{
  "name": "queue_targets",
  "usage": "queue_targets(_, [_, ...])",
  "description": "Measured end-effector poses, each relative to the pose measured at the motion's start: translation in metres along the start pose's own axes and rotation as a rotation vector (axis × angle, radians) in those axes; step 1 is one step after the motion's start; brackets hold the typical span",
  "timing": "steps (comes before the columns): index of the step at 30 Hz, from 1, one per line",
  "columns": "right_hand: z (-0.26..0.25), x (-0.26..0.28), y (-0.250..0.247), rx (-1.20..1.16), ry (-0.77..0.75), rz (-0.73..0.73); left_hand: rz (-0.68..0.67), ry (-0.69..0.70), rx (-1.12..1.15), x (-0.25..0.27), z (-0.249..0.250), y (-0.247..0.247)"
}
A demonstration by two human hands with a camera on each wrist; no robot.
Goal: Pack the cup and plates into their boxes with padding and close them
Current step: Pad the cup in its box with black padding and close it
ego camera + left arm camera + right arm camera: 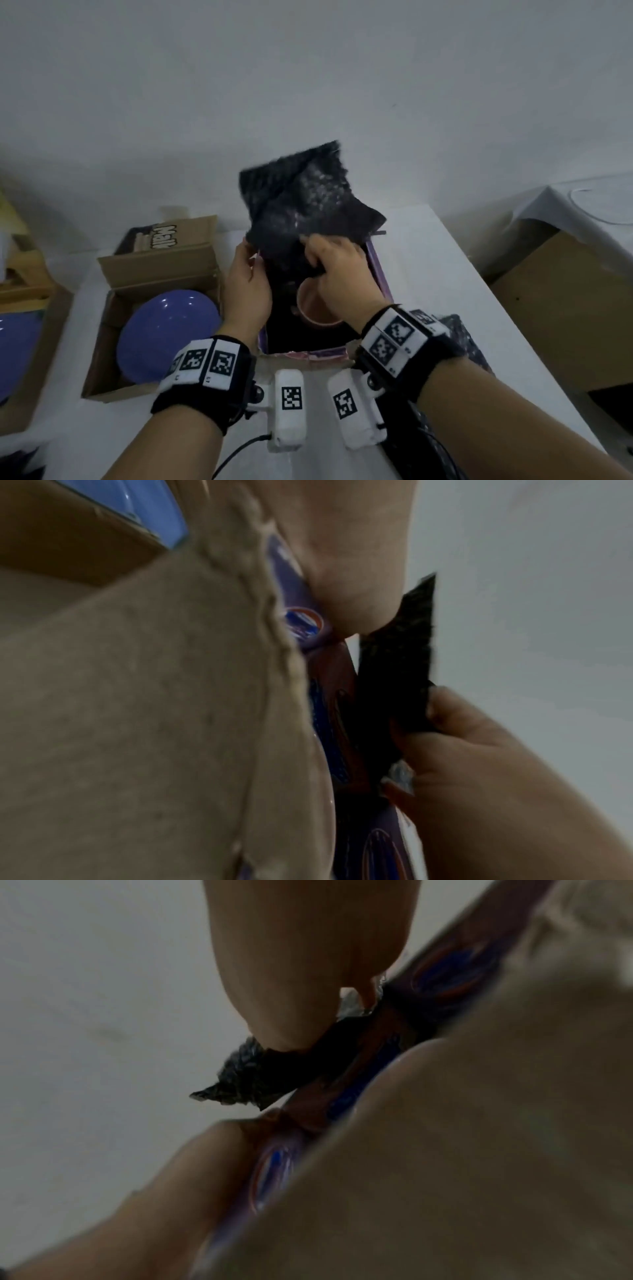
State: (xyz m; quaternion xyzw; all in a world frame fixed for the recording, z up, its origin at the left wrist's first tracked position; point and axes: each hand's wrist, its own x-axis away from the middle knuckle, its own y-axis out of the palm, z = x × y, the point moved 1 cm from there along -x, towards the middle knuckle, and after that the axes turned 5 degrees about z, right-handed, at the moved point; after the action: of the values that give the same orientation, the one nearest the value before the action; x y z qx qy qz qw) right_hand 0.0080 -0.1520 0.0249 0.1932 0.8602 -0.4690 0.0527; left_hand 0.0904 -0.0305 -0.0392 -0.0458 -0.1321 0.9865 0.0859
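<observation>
A black padding sheet (305, 195) stands up over the far end of the open purple box (378, 267). My left hand (245, 274) pinches its lower left edge, and my right hand (337, 267) grips its lower right part. Below the hands, a pink cup (315, 305) lies inside the dark-lined box. In the left wrist view my left hand (349, 561) meets the padding (394, 669) by the box wall. In the right wrist view my right hand (301, 961) pinches the padding (246, 1080). A blue plate (164, 335) lies in the open cardboard box (102, 342) on the left.
A second blue plate (17, 353) shows at the far left edge. More black padding (462, 339) lies on the white table (445, 274) behind my right wrist. A brown carton (565, 308) stands off the table's right side. A wall is close behind the boxes.
</observation>
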Motion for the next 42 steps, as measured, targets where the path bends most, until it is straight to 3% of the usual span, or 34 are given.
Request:
queue_targets(3, [0.010, -0.007, 0.018, 0.013, 0.014, -0.217, 0.002, -0.005, 0.044, 0.000, -0.001, 0.000])
queue_targets(6, [0.010, -0.013, 0.026, 0.071, 0.126, -0.401, 0.000, 0.026, 0.056, 0.001, 0.002, 0.002])
queue_targets(10, [0.006, -0.019, 0.043, 0.318, 0.134, -0.554, -0.013, 0.090, 0.086, 0.000, -0.002, 0.001])
queue_targets(13, [0.001, -0.024, 0.042, 0.224, 0.149, -0.614, -0.013, 0.113, 0.045, -0.004, -0.008, -0.001])
queue_targets(15, [0.002, -0.026, 0.026, 0.133, 0.139, -0.553, 0.030, 0.205, -0.124, -0.005, -0.004, -0.003])
queue_targets(18, [0.019, -0.023, -0.014, 0.140, 0.153, -0.148, 0.098, 0.547, -0.514, -0.001, 0.017, -0.007])
queue_targets(20, [0.035, -0.013, -0.036, 0.266, 0.226, 0.016, -0.034, 0.684, -0.571, 0.002, 0.034, -0.002])
queue_targets(24, [0.065, 0.006, -0.036, 0.119, 0.432, -0.121, -0.534, 0.494, -0.733, -0.003, 0.040, 0.021])
queue_targets(29, [0.070, 0.021, -0.018, 0.026, 0.405, -0.018, -0.772, 0.206, -1.021, -0.023, 0.037, 0.042])
queue_targets(33, [0.072, 0.024, -0.010, 0.001, 0.412, 0.031, -0.803, -0.035, -1.111, -0.026, 0.026, 0.055])
queue_targets(34, [0.073, 0.024, -0.010, -0.002, 0.413, 0.033, -0.773, -0.016, -1.120, -0.026, 0.027, 0.055])
queue_targets(38, [0.075, 0.024, -0.010, -0.021, 0.418, 0.047, -0.503, 0.319, -0.954, -0.022, 0.045, 0.046])
queue_targets(40, [0.075, 0.024, -0.010, -0.026, 0.420, 0.049, -0.584, 0.278, -0.921, -0.021, 0.045, 0.045])
queue_targets(42, [0.074, 0.024, -0.009, -0.031, 0.420, 0.047, -0.711, 0.133, -0.990, -0.020, 0.039, 0.048])
